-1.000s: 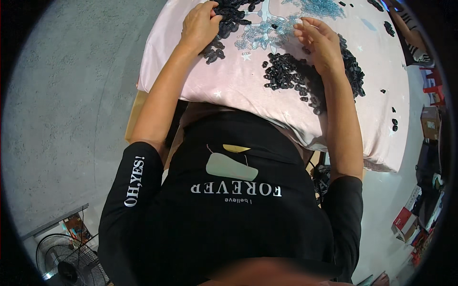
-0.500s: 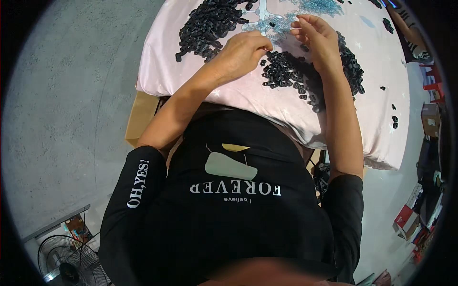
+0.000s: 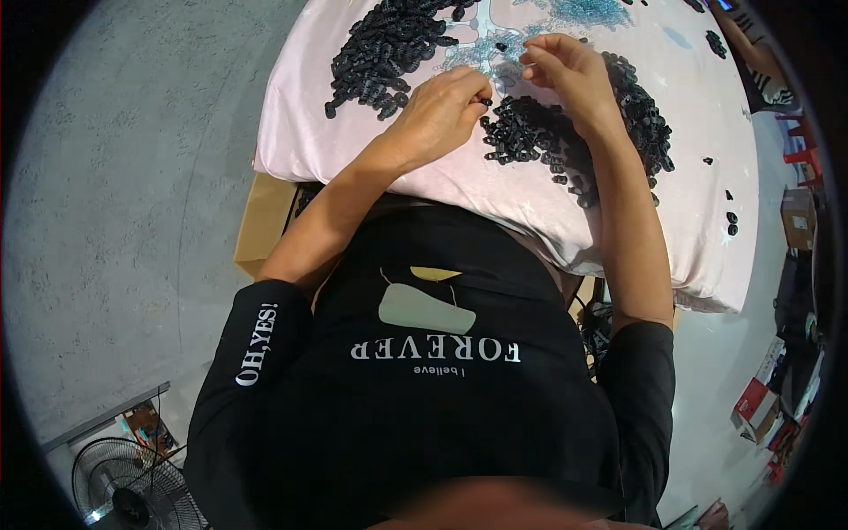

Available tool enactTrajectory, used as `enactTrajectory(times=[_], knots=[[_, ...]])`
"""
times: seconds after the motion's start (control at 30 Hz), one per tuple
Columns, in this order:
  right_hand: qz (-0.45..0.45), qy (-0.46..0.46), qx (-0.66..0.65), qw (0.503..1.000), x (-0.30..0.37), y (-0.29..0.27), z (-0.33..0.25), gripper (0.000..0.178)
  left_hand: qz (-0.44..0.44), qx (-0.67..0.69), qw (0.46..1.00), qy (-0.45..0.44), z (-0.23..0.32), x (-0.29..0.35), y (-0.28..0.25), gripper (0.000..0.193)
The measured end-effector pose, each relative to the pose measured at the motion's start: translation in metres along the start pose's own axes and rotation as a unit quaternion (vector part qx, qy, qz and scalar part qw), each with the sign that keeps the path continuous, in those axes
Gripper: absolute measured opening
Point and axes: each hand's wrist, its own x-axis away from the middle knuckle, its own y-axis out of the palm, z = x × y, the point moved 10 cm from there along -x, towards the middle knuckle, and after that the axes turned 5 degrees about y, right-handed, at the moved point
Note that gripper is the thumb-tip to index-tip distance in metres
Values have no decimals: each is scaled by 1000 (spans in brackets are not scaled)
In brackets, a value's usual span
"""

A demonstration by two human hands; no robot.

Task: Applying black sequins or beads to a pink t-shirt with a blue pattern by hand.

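Black small plastic parts (image 3: 539, 141) are heaped on a pink cloth (image 3: 698, 177) at upper centre. One black piece (image 3: 487, 102) is pinched by the left hand (image 3: 442, 110); the right hand (image 3: 565, 71) is curled, its contents too small to discern. Another pile (image 3: 389, 49) is cut off above.

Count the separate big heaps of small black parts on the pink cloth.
3: one heap at the upper left of the pink cloth, one between the left hand and right hand, one beyond the right wrist. Loose strays lie apart; more may be hidden.
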Motion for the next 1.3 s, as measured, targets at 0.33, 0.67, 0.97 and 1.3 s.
enactTrajectory(times=[0.33,0.67,0.97,1.3], knots=[[-143,6,63,988,11,45,4,9,76,77,993,-55,-2,5,-20,13],[67,0,40,997,-3,-11,-1,22,-57,41,993,-97,-3,13,-9,8],[100,-23,8,995,-2,-26,-1,24,24,-46,998,-20,-25,-29,-17,16],[120,-34,-7,992,3,-28,-13,26,27,-99,995,11,-18,-50,9,15]])
